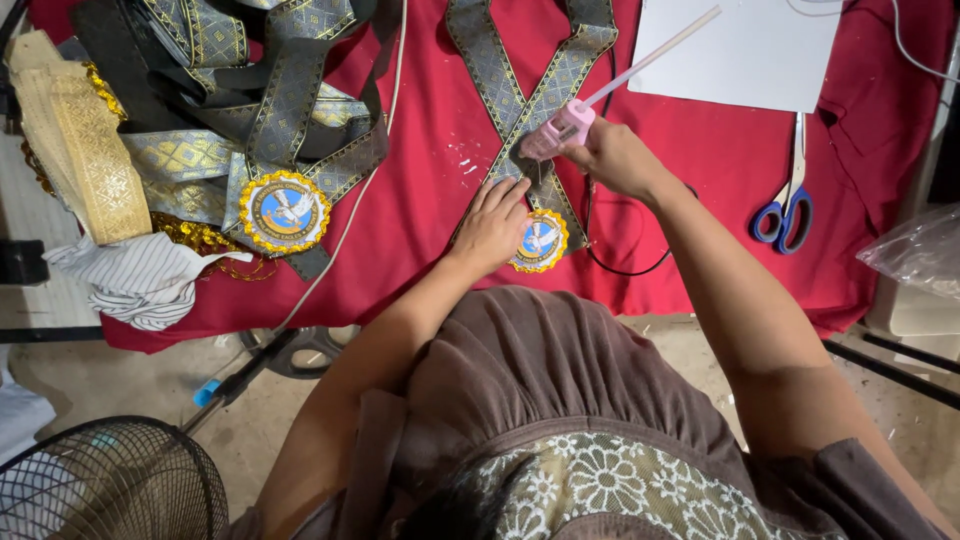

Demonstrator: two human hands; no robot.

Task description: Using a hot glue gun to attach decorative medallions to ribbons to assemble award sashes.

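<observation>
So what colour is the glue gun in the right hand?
Pink glue gun, clear stick behind; right hand grips it. Head view.

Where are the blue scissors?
In the head view, the blue-handled scissors lie on the red cloth at the right, just below the white paper sheet.

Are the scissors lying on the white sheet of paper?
No, the scissors lie on the red cloth just below the white paper, with only the blade tips near its edge.
</observation>
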